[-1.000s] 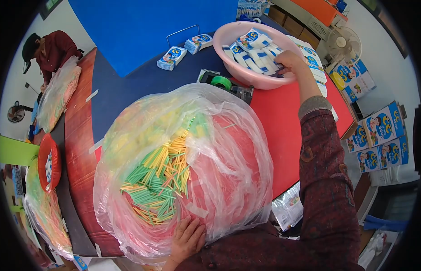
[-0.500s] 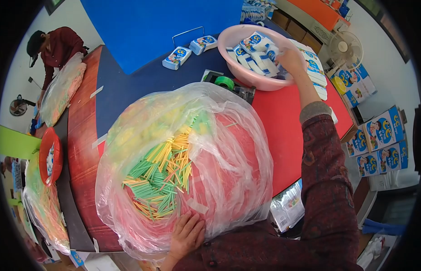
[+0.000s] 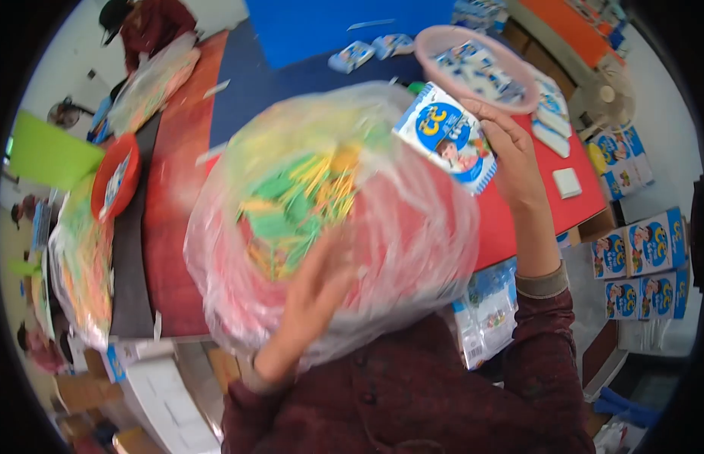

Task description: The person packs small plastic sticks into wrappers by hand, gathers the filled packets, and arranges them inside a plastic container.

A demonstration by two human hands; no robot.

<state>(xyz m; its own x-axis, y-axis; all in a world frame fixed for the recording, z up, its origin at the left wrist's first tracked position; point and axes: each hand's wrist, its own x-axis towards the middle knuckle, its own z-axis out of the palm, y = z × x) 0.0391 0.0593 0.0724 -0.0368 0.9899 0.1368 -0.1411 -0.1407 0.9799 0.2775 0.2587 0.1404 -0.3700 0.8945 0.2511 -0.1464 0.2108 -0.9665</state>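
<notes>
My right hand [image 3: 507,151] is closed on the edge of a white-and-blue printed packet [image 3: 446,136], held up to the right of a large clear plastic bag [image 3: 420,227]. The packet shows a cartoon child and a yellow logo. Inside the bag's opening lie many thin yellow, green and pink sticks [image 3: 299,200], which look like straws. My left hand [image 3: 318,284], blurred by motion, is over the near side of the bag, fingers stretched out and holding nothing. Behind the packet stands a pink basin [image 3: 530,94] with several similar packets [image 3: 480,68] in it.
Two packets [image 3: 352,57] lie by a blue panel [image 3: 344,26]. More packs [image 3: 550,125] are right of the basin, near a white block [image 3: 567,183]. A red basket [image 3: 125,181] and another bag of sticks [image 3: 83,265] are at left. A person [image 3: 159,26] works beyond.
My right hand has come out of the basin toward me with a packet in it. My left hand has lifted off the bag's near edge. The whole view has shifted.
</notes>
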